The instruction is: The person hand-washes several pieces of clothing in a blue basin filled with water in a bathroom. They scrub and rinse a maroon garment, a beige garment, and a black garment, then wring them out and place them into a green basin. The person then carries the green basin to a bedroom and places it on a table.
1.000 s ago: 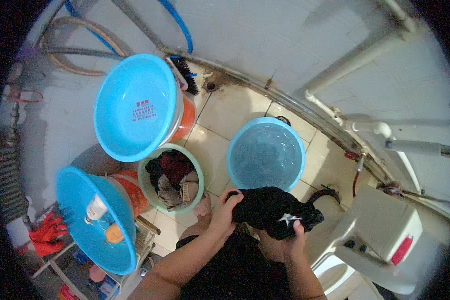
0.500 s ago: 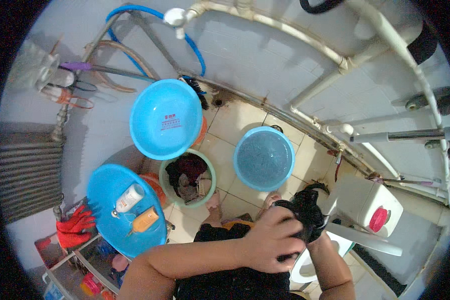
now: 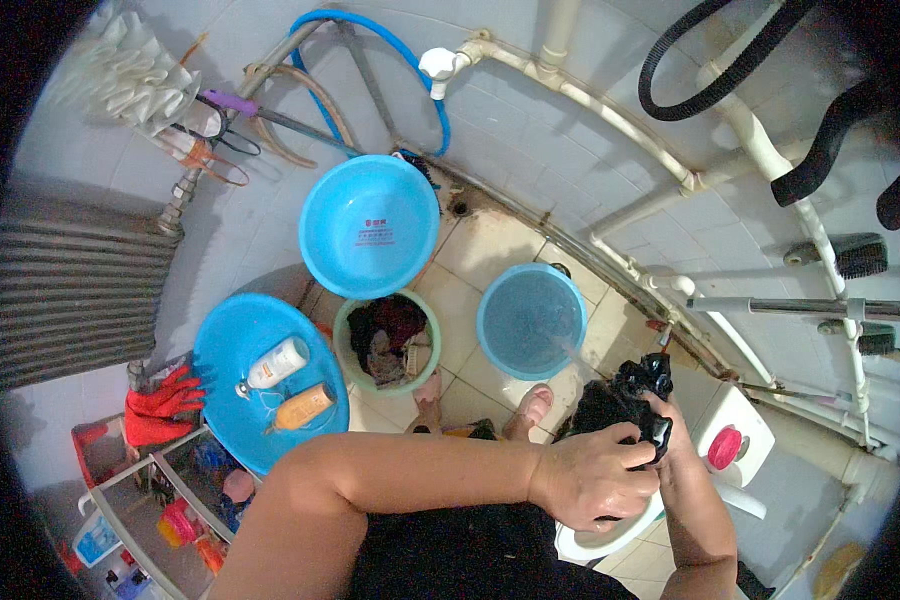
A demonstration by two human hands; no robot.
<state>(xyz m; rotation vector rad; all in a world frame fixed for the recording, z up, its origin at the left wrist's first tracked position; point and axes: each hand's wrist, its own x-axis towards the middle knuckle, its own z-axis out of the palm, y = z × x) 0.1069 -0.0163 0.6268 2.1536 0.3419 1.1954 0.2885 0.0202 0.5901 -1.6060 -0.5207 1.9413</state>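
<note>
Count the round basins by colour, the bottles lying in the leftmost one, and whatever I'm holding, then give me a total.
Blue basins: 3 (leftmost one, upper one, water-filled one)
Green basin: 1
White bottle: 1
Orange bottle: 1
Held black bundle: 1
Total: 7

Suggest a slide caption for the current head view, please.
Left hand and right hand grip a bunched black cloth, right of a water-filled blue basin.

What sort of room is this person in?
Probably a bathroom: there's a toilet at the lower right, white pipes along the wall, and a blue basin of water on the tiled floor.
</note>
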